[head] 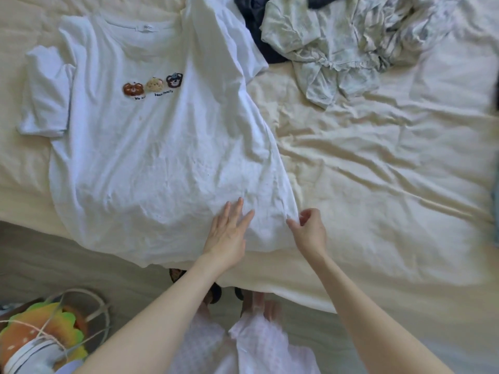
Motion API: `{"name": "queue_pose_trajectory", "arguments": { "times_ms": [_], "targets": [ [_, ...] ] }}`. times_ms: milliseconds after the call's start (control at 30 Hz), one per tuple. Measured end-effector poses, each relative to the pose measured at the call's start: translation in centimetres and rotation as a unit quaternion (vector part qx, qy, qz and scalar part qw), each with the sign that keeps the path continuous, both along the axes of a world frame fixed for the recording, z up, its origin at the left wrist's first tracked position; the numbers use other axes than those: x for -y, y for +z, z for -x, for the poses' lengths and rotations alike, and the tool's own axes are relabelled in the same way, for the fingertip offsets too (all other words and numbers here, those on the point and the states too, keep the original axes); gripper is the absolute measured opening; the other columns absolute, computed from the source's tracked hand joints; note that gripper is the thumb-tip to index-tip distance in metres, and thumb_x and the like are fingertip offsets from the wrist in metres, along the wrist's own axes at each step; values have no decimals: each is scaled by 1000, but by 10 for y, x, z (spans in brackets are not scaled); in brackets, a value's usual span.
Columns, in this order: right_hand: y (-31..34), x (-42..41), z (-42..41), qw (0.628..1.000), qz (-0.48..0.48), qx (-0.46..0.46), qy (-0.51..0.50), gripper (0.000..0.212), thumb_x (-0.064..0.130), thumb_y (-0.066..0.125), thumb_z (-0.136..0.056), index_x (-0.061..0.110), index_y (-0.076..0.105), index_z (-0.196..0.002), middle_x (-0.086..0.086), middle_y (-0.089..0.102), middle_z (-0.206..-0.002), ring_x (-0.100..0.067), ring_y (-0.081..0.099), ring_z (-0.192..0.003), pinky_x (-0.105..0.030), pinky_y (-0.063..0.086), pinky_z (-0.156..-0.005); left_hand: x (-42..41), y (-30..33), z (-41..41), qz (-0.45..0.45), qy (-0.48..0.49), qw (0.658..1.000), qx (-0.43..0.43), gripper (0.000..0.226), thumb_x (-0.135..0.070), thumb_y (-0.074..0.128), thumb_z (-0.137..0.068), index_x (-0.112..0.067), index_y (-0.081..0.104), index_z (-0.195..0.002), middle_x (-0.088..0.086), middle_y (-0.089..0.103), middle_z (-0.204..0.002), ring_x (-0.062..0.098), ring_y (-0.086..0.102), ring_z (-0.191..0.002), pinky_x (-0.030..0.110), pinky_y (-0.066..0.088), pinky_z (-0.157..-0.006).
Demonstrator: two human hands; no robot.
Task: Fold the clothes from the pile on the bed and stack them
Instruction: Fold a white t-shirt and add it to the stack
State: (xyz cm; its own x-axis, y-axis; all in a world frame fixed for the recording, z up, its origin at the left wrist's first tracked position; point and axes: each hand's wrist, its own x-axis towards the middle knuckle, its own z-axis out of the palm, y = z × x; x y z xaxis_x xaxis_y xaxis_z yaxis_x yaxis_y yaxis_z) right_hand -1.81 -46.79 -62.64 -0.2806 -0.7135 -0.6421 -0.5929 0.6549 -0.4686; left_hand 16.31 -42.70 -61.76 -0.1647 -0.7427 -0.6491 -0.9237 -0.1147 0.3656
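- A white T-shirt [140, 141] with a bear print lies spread face up on the left part of the bed [378, 198], its hem at the near edge.
- The left hand [226, 236] rests flat on the hem area, fingers [237, 209] straight and slightly spread.
- The right hand [310, 233] pinches the shirt's lower right corner.
- A crumpled pile of clothes [337, 41] sits at the far right, just beside the shirt's sleeve.

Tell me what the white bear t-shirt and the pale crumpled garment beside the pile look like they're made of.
The white t-shirt looks like soft matte cotton jersey: it drapes limply, with shallow rounded creases where the left hand presses it flat and the right hand pinches its hem. The pale green garment looks like a thinner, crisper woven fabric, perhaps cotton: its wrinkles are sharp and fine. Neither can be confirmed by sight.
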Motion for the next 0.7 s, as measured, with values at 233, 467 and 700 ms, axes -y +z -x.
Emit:
{"name": "queue_pose_trajectory", "arguments": {
  "times_ms": [233, 467, 700],
  "targets": [
    [0, -12, 41, 983, -73, 151, -77, 18, 15, 62, -87, 11, 56, -70, -5, 53, -71, -18, 52, -66, -30, 46, -61, 0, -4, 29, 3, -47, 998, 39, 79, -7, 40, -93, -36, -9, -148, -6, -31, -153, 23, -31, -139, 50, -15, -110],
    [11, -20, 75, 995, -49, 89, 9, 23, 14, 57, -91, 11, 47, -70, -10, 59, -68, -14, 60, -48, -19, 40, -40, -2, 4, 57, -61, -130, 989, 35, 73, -16, 38, -96, -34, -10, -149, -4, -26, -155, 25, -26, -141, 55, -10, -111],
    [24, 4, 54, 990, -39, -48, 124, 20, 25, 51, -94, 16, 57, -111, 3, 61, -100, -22, 57, -99, -28, 42, -72, 19, 15, 30, -84, -65, 992, -67, 50, -16, 34, -100, -23, 24, -148, -2, 6, -159, 15, 2, -146, 31, 8, -117]
  ]
}}
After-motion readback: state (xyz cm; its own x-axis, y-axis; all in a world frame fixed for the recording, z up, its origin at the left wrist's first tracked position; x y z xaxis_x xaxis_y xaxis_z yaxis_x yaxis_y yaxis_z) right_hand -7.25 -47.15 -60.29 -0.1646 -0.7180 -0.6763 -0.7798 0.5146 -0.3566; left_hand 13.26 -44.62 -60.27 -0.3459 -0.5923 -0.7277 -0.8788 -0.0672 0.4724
